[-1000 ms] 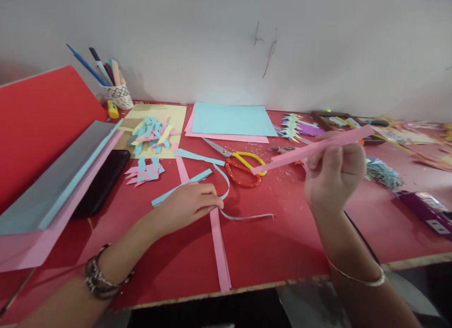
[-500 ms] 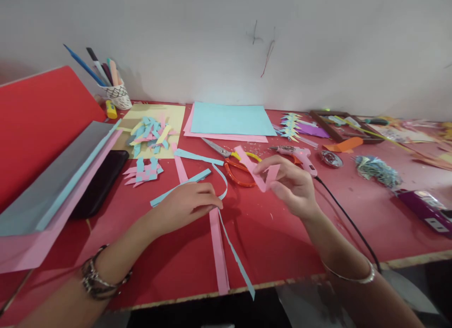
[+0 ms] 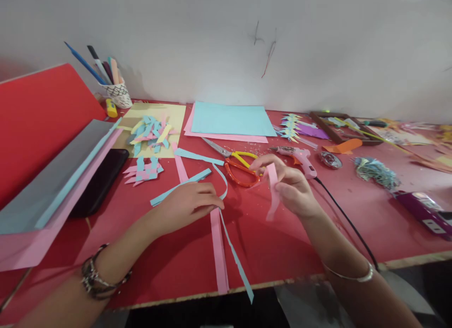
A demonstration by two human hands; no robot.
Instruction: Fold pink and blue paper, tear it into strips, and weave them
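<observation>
My right hand [image 3: 291, 182] pinches a short pink paper strip [image 3: 272, 189], which hangs folded and slightly blurred below the fingers. My left hand [image 3: 192, 201] is closed on a thin light-blue paper strip [image 3: 235, 252] that curls up behind the fingertips and trails down past the table's front edge. Under the left fingertips lie long pink strips [image 3: 219, 252]. Beyond the left hand rest more blue strips [image 3: 197, 156] and another pink strip [image 3: 181, 169]. Scissors [image 3: 242, 176] with orange and yellow handles lie just behind the right hand.
A pink glue gun [image 3: 298, 155] with a black cord lies at right, near a clear tape roll [image 3: 331, 159] and a purple device [image 3: 422, 212]. Woven paper pieces [image 3: 144, 170] lie left, beside a black phone [image 3: 100, 184]. Blue sheets [image 3: 233, 118] lie by the wall.
The pink strip in my right hand has swung from pointing up and left to hanging down; the right fingers have shifted slightly. My left hand stays in place.
</observation>
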